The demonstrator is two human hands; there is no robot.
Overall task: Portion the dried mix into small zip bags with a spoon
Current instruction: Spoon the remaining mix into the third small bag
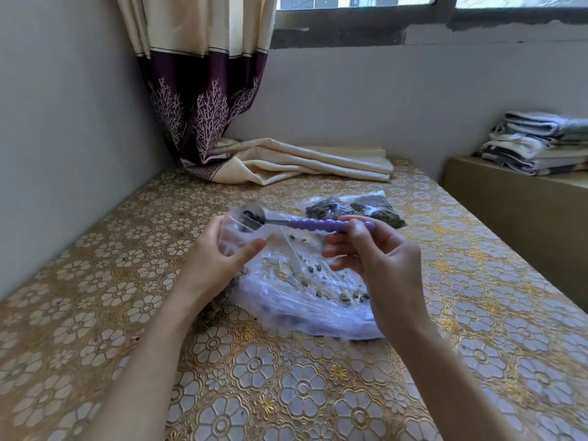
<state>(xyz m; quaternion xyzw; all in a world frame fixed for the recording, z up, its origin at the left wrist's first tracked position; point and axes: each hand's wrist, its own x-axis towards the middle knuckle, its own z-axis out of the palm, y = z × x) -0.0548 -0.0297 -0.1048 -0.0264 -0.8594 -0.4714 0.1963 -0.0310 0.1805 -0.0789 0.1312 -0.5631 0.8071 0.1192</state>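
Right hand (378, 259) around spoon (318, 223)

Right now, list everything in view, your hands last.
spoon: one, purple handle, bowl loaded and inside the small bag's mouth
small bag: one, clear, held up
big bag: one, clear, on the table under the hands
filled bags: at least two, dark mix, behind the spoon
table: one, gold floral cover
curtain: one, cream and purple, far corner
folded cloths: one stack, grey, right ledge
hands: left holds the small bag; right pinches the spoon
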